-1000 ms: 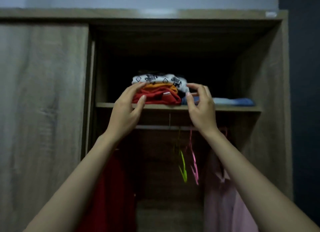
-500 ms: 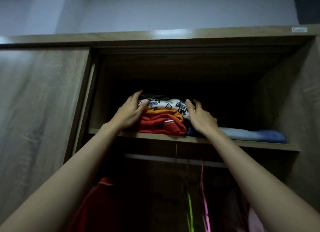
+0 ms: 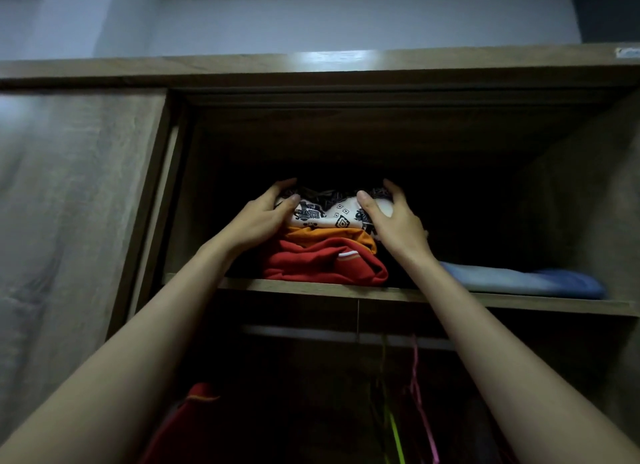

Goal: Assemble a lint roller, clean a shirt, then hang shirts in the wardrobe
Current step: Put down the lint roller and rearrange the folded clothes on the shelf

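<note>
- The left hand [image 3: 261, 217] and the right hand [image 3: 394, 221] each grasp one end of the patterned white shirt [image 3: 332, 212], thumbs in front, fingers curled over the top.
- This shirt lies between the hands, on top of the stack: an orange shirt [image 3: 332, 236] just below, a red shirt [image 3: 318, 264] under it, on the shelf [image 3: 519, 301].
- It looks soft and light and will probably sag, so holding both ends seems right.
- Its long axis runs from hand to hand, the fold facing the person.
</note>
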The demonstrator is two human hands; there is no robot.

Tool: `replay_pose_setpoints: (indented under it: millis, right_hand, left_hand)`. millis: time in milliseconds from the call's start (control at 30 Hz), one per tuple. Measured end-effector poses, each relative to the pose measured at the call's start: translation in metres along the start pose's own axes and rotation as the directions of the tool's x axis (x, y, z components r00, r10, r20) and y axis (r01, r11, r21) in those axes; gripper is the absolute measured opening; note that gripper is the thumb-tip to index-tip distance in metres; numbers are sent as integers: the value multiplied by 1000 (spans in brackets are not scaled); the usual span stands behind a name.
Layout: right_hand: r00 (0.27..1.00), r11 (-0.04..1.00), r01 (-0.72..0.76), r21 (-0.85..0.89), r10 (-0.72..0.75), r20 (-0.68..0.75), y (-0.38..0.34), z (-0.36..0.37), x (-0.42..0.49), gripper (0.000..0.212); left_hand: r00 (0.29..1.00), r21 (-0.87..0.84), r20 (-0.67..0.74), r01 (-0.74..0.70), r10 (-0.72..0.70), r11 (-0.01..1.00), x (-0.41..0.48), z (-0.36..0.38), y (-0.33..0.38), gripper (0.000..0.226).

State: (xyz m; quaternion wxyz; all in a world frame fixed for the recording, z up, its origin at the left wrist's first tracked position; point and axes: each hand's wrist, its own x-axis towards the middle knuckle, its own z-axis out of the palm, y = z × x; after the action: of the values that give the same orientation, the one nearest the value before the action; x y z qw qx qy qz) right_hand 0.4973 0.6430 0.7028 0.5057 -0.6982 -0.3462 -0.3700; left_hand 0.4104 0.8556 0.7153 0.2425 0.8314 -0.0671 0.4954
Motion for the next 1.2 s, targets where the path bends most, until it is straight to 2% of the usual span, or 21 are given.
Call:
replay_pose_setpoints:
  millis: [67,133,267,333,433,667,800,967,1067,1200]
  right_hand:
    - [1000,995,-4,99,1,30,2,0,0,77]
    - [997,995,-12,103,4,73,5,-2,-2,84]
    - [988,999,1,-38,5,157,6,-13,-7,85]
    - [982,998,18,-60,-6,190,7,-18,-7,89]
    - [980,997,41,-68,-27,198,8,-20,-7,97]
    - [992,998,46,-34,-42,117,9,-14,-3,83]
    - [993,998,52,28,-55,101,3,-14,4,76]
    - [994,992,74,99,-81,73,2,-12,11,76]
    - [993,993,98,65,-102,55,1,-11,11,74]
    - [992,992,112,61,-115,47,4,-9,8,74]
  left_hand:
    - [999,122,46,-13,8,992,1,-5,1,51]
    - [994,174,109,-35,16,984,-1,-15,2,58]
    - [954,-25,294,-46,52,999,-8,-36,0,85]
    - [941,-71,324,-81,100,994,-10,-39,-4,81]
    - [950,-133,278,-110,143,985,-10,-36,-7,68]
    - [980,-27,135,-144,146,989,-5,-35,-5,43]
    - [986,54,78,-150,146,987,1,-30,5,35]
    - [986,53,16,-168,168,984,9,-28,11,28]
    - [984,-24,-17,-180,179,983,8,-28,11,26]
    - [972,56,-77,-219,223,974,4,-30,12,27]
